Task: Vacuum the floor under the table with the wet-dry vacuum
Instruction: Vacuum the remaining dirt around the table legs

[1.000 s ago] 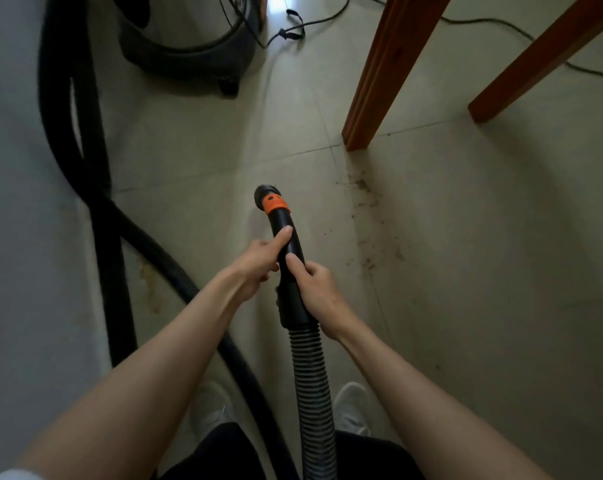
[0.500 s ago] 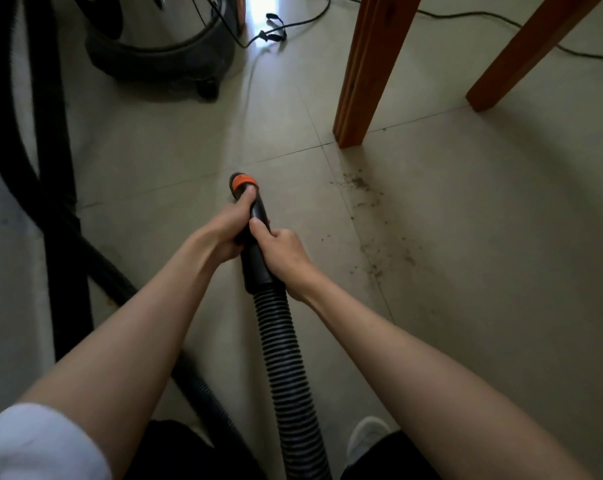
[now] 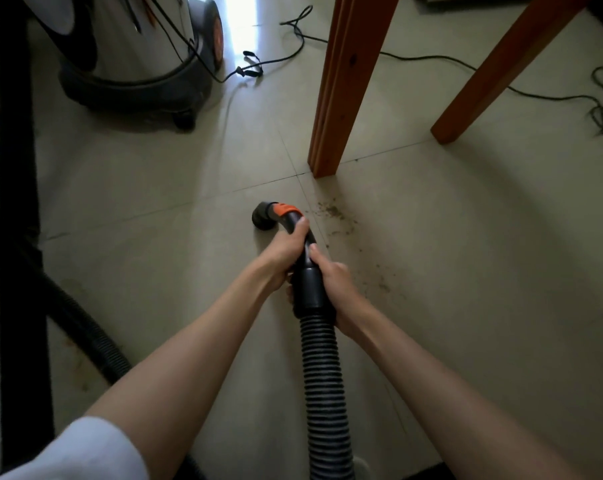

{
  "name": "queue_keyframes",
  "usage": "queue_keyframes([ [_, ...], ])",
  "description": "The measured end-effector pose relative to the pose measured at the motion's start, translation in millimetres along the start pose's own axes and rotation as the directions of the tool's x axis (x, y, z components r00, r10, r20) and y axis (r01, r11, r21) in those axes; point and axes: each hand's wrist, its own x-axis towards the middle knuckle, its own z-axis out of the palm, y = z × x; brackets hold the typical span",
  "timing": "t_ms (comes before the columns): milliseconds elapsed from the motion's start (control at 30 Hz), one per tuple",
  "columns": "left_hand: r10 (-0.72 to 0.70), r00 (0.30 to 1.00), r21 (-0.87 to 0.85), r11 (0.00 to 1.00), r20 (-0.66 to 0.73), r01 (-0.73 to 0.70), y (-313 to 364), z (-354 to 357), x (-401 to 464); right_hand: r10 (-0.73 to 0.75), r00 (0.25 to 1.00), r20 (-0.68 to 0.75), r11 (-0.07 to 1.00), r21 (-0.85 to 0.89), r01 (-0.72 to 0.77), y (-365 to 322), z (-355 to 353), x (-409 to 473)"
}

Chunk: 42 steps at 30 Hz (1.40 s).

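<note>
- Floor [image 3: 466, 306]: pale square tiles with thin grout lines, dull and lightly stained; a bright strip of light falls at 12 o'clock.
- Debris [image 3: 334, 211]: brown crumbs scattered on the tile at centre, trailing toward 4 o'clock, just right of the nozzle.
- Bench legs: two reddish wooden posts, the nearer leg [image 3: 341, 98] at 12 o'clock standing on a grout line, the farther leg [image 3: 494, 74] slanting in at 2 o'clock.
- Wet-dry vacuum [image 3: 133, 53]: steel drum on a black castered base, at 10 o'clock.
- Power cord [image 3: 431, 58]: thin black line running across the floor behind the legs, tangled at 3 o'clock.
- Hose [image 3: 322, 386]: black ribbed tube rising from 6 o'clock to centre; a second run loops along the left edge.
- Nozzle [image 3: 275, 216]: black curved handle end with an orange collar, mouth turned left, at centre.
- Left hand [image 3: 284, 249]: wrapped around the handle near the collar.
- Right hand [image 3: 334, 282]: clamped around the cuff just behind.
- Sleeve [image 3: 85, 452]: white, at 7 o'clock.
</note>
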Motion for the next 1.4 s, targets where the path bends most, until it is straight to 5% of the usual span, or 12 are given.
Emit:
queue_keyframes([
  [267, 0.055, 0.998, 0.205, 0.977, 0.044, -0.063, -7.9, 61.7, 7.1, 0.063, 0.996, -0.064, 0.983, -0.166, -0.073, -21.1, -58.6, 1.9],
  [467, 0.062, 0.986, 0.259, 0.961, 0.154, -0.1, -19.4, 68.9, 11.5, -0.042, 0.982, -0.183, 0.95, -0.311, -0.017, -12.2, -72.1, 3.6],
  [767, 0.063, 0.984, 0.171, 0.981, 0.167, -0.092, -24.1, 65.3, 14.6, -0.14, 0.946, -0.292, 0.973, -0.217, 0.077, 9.7, -66.4, 26.3],
  [1133, 0.243, 0.921, 0.422, 0.833, 0.304, -0.359, -25.5, -11.2, -4.3, -0.461, 0.886, -0.039, 0.711, -0.613, 0.343, -9.3, -42.6, 53.2],
  [1267, 0.089, 0.95, 0.407, 0.888, 0.301, -0.212, -58.8, -16.4, -24.3, -0.509, 0.86, 0.013, 0.633, -0.671, 0.385, -17.2, -29.2, 66.0],
  [1400, -0.06, 0.875, 0.424, 0.889, 0.481, -0.172, -95.9, -2.0, -49.4, -0.548, 0.836, 0.009, 0.637, -0.644, 0.424, -23.8, -15.3, 76.1],
])
